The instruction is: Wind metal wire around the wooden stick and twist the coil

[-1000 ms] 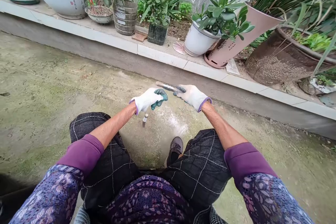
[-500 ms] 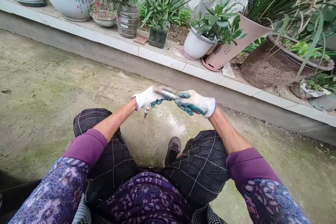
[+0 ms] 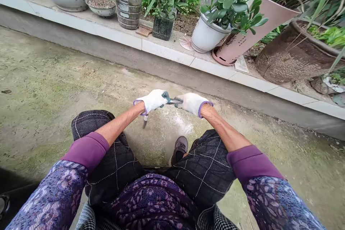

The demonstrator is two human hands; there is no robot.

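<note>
Both my hands wear white knitted gloves with green-coated palms and purple cuffs. They are close together over the concrete floor, in front of my knees. Between them a short stretch of a wire-wrapped stick (image 3: 172,101) shows, silvery and narrow. My left hand (image 3: 154,100) is closed round its left part, and my right hand (image 3: 191,102) grips the right end with the fingers turned down. Below the left glove a brown, pale-topped end piece (image 3: 145,121) sticks out; whether it belongs to the same stick is hidden by the hand.
A tiled ledge (image 3: 167,55) runs across beyond my hands. On it stand a white pot (image 3: 208,36), a tilted pink pot (image 3: 239,46), a large brown pot (image 3: 293,55) and several other planters. White powdery marks (image 3: 182,124) spot the concrete between my legs, near my shoe (image 3: 180,147).
My right hand has turned over, its back now upward, and moved slightly left. My left hand has rolled over the stick's brown end, now covered. The end piece below has shifted left and down.
</note>
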